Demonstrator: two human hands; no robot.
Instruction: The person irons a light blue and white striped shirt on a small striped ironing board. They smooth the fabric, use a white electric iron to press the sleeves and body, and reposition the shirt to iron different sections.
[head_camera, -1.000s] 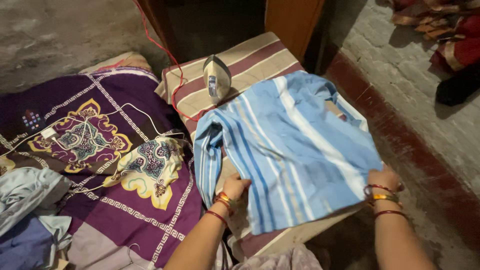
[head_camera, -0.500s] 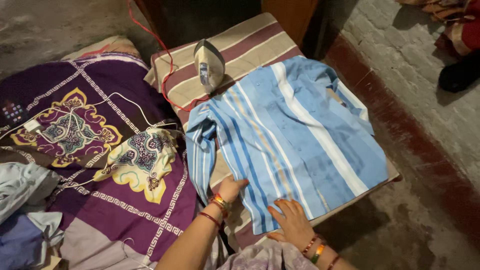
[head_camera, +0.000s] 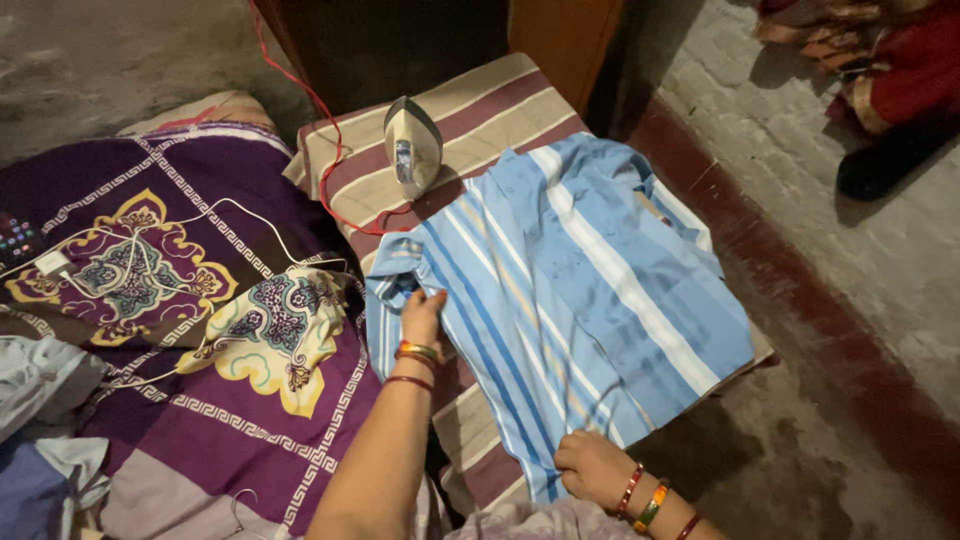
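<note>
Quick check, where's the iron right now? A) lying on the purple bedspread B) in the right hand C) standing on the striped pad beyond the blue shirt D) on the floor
C: the iron stands on the striped pad past the blue striped shirt, while the left hand and right hand both rest on the shirt.

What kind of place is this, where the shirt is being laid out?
Probably a room in a home, with ironing done at floor level: an iron stands on a striped padded board, a purple patterned bedspread lies beside it, and the floor is bare brick and concrete.
</note>
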